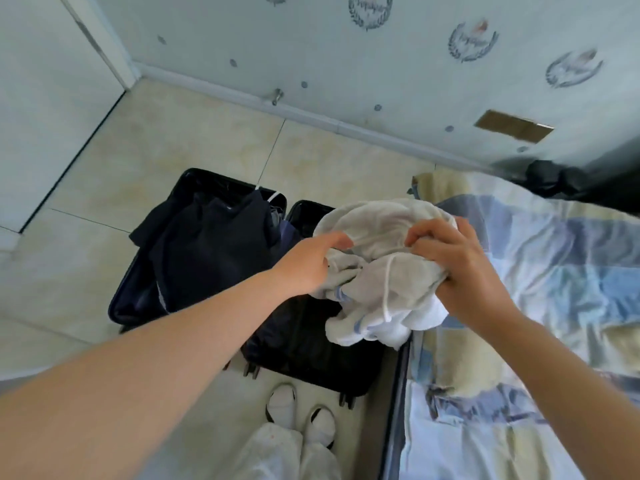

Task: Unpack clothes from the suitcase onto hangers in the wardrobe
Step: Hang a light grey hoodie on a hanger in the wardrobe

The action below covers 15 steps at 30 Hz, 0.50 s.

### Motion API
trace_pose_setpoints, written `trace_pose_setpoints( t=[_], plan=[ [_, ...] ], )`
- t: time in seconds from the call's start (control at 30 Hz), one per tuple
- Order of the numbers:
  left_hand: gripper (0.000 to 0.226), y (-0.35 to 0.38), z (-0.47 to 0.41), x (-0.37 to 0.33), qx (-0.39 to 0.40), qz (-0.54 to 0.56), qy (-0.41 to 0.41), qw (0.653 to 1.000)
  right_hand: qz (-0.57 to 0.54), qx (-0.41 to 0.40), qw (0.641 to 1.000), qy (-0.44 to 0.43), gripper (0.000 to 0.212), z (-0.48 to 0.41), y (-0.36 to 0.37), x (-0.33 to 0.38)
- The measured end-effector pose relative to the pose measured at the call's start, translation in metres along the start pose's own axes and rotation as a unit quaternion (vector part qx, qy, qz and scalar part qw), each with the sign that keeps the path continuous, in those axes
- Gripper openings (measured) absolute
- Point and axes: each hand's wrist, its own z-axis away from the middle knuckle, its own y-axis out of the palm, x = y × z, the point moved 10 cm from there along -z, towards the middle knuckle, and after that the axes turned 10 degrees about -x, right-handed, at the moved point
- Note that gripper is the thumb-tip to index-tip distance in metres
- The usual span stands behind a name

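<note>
1. Left hand (308,268) is gripping the left side of a white garment (377,282). The thumb is lying on top and the fingers are tucked out of sight in the cloth.
2. Right hand (453,265) is clamping the garment's right side, with fingers curled tight, knuckles up and a wad of cloth bunched in the fist.
3. The hands are sitting apart, with the crumpled middle of the garment between them.
4. The garment is hanging in the air over the right half of the suitcase (311,344), just beside the bed (536,306). Its lower folds are drooping below both hands, and a pale blue stripe is showing in them.
5. A thin white cord (386,292) is dangling down the garment's front.
6. The suitcase is lying open on the tiled floor (180,143), halves side by side.
   - The left half is holding a heap of dark clothes (211,251), with one piece spilling over the left rim.
   - The right half is showing black lining and is partly hidden by the garment.
7. The bed, on the right, is wearing a rumpled blue, white and pale yellow cover.
8. Feet (301,417) in white socks and slippers are standing at the near end of the suitcase.
9. The wall (311,46) behind is carrying pale paper with wreath motifs.
</note>
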Motion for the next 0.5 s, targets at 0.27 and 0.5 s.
trace_pose_setpoints(
  t=[0.27,0.5],
  plan=[
    [0.025,-0.047,0.047,-0.069,0.011,-0.04,0.026,0.999,-0.034,-0.008,0.991,-0.125,0.051,-0.054,-0.095,0.093],
    [0.041,-0.102,0.135,-0.026,0.038,-0.191,-0.109,0.975,-0.082,-0.03,0.977,-0.197,0.058,-0.08,-0.151,0.167]
  ],
)
